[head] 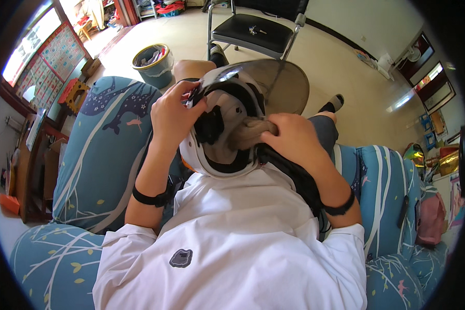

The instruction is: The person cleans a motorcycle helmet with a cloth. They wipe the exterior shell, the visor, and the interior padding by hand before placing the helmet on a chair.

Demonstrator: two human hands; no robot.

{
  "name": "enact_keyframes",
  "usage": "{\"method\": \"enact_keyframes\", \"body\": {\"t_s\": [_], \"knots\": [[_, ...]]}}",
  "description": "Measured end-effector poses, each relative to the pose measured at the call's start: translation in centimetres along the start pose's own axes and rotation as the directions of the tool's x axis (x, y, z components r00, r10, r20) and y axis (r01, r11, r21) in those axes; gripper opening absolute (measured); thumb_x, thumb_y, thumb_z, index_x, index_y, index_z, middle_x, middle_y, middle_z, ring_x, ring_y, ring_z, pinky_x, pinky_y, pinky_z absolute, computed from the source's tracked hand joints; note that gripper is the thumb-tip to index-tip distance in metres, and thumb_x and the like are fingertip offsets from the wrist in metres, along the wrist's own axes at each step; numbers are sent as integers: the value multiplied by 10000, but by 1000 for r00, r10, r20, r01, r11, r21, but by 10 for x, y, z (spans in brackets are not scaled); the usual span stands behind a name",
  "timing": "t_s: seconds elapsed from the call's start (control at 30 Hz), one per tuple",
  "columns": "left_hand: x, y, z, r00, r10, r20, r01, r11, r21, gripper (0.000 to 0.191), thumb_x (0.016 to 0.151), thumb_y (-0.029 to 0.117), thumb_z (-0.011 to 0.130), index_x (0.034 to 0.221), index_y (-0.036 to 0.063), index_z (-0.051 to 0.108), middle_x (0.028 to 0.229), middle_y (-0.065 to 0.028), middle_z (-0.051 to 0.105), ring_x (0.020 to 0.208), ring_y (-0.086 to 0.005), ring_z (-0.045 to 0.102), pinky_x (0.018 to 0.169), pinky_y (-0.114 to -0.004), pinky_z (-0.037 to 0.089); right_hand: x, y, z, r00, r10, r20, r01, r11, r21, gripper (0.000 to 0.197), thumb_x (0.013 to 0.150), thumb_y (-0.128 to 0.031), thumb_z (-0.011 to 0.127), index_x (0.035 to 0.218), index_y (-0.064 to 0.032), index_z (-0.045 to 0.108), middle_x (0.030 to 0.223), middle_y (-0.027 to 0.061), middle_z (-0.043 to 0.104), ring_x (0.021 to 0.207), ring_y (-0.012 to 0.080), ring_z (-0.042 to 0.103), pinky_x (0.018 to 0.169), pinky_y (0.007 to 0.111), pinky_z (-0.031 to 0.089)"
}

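Note:
A white helmet (188, 152) rests on my lap, its hollow side facing up towards me. Its smoke-tinted visor (290, 87) sticks out on the far right side. With thumb and fingers, my left hand (175, 110) grips a dark part at the helmet's upper left edge. My right hand (296, 133) pinches a bunched brown-grey cloth (250, 133), which lies against the inside of the helmet on the right. Black padding (210, 126) lines the inner left wall. The cloth hides part of the lining. A black item (294, 174) lies under my right forearm.
I sit on a blue patterned sofa (100, 155) with armrests on both sides. Ahead stands a black chair (252, 33) with keys (257, 30) on its seat. A lined waste bin (155, 73) holding litter is beyond the left armrest. A dark slim object (403, 211) lies at right.

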State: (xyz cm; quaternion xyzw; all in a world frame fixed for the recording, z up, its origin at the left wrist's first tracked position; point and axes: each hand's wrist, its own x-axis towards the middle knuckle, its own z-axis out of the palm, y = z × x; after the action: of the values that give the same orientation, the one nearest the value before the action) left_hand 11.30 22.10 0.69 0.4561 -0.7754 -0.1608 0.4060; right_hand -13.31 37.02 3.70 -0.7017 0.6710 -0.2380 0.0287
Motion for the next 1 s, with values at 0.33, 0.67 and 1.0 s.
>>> {"method": "enact_keyframes", "body": {"t_s": [0.33,0.67,1.0], "knots": [[18,-71,-32,806,-388,447,353,921,164,431,808,362,769,979,-31,723,803,-167,702,807,-261,701,772,-378,521,-69,94,-94,861,425,-278,-238,822,518,350,947,-83,607,1279,24,630,830,11,655,628,68,552,549,231,457],[1,-197,-18,857,-371,359,513,537,-670,405,900,200,730,1251,10,655,1154,-114,706,970,-204,695,872,-309,557,-160,187,-156,645,590,-486,-299,779,551,237,995,-123,589,1182,17,626,784,-21,586,634,62,490,566,230,393],[-7,-103,7,922,106,373,273,-861,-430,509,953,284,617,1388,25,558,1340,-187,630,1203,-319,642,933,-423,587,-189,253,-160,694,621,-364,-342,729,593,351,1026,-146,567,1333,24,561,1125,59,654,900,123,609,731,281,500]]}}
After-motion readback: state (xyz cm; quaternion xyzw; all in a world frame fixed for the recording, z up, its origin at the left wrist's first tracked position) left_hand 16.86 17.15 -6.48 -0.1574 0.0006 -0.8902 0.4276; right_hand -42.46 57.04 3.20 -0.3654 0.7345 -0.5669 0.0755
